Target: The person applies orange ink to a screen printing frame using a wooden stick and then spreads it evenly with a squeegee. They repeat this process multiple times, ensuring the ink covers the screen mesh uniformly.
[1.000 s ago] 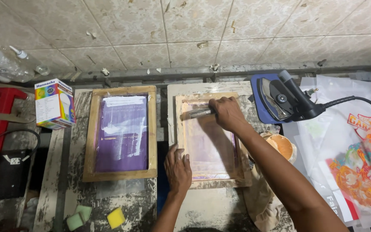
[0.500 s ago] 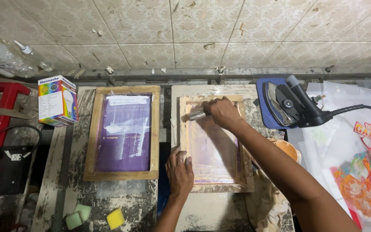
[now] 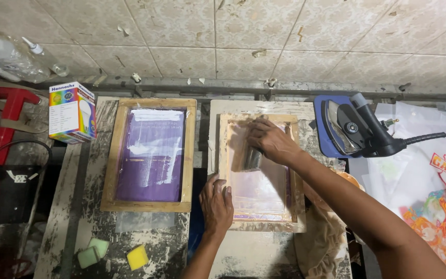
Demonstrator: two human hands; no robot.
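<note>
Your right hand (image 3: 272,140) grips the squeegee (image 3: 252,157) at the frame's (image 3: 295,170) far end, blade lying left-right, while your left hand (image 3: 216,200) presses flat on the near-left corner.

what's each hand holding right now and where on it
Right hand holds a squeegee by its top edge. Left hand holds nothing, pressing flat on the wooden screen frame's lower-left corner.

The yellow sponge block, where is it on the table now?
In the head view, the yellow sponge block lies at the lower left on the worn table, beside two green sponges and below the purple-meshed wooden frame.
</note>
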